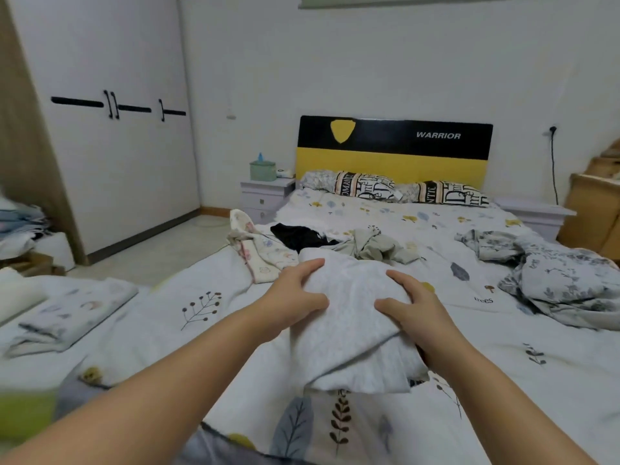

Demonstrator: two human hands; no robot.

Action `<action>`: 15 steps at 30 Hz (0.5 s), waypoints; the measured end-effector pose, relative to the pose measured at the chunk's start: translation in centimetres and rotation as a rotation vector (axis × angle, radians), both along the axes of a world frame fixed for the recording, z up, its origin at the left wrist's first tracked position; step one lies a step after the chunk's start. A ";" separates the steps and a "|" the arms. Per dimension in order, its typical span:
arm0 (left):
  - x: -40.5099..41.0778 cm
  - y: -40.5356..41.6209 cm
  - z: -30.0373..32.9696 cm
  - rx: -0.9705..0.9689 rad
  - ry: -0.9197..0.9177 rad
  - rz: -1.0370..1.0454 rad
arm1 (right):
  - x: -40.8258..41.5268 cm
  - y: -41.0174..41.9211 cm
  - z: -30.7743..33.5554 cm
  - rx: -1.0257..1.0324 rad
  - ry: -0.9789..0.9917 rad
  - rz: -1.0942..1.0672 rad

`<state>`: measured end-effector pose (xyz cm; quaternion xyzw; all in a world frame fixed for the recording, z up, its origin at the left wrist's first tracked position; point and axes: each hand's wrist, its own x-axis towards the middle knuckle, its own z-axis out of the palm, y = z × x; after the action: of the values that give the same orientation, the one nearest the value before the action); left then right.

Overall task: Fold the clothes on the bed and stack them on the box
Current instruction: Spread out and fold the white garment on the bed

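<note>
White walls [369, 62] are enclosing the room; a white wardrobe [110, 146] is standing far left on a pale floor [161, 243]; a black-and-yellow headboard [394, 151] is sitting between two nightstands [266, 196]; a cable [554, 166] is hanging far right.

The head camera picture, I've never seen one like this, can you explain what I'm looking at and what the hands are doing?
It is one picture from a camera worn on a person's head, looking forward and down, so the two bare arms are the wearer's own. The left hand and right hand both grip a light grey garment on the bed, fingers curled into the cloth. Beyond it lie unfolded clothes: a cream patterned piece, a black one, a beige one. At left lies a folded item.
</note>
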<state>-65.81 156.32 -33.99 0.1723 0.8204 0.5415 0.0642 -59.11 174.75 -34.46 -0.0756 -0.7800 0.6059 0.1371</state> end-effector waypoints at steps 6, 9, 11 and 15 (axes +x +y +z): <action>2.8 -6.8 2.6 -0.036 0.026 0.071 | 0.9 -6.4 1.6 -0.053 0.018 0.081; 3.4 -10.5 3.3 -0.071 0.029 0.129 | 0.3 -10.1 1.9 -0.067 0.018 0.135; 3.5 -13.2 3.5 -0.082 0.041 0.172 | -0.4 -12.6 2.0 -0.077 0.015 0.170; 3.4 -19.0 4.0 -0.135 0.046 0.254 | -1.9 -18.3 1.9 -0.105 0.011 0.256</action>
<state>-62.46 137.33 -30.03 0.0750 0.8714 0.4846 -0.0123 -61.03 156.47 -32.55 0.0206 -0.7497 0.6588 0.0587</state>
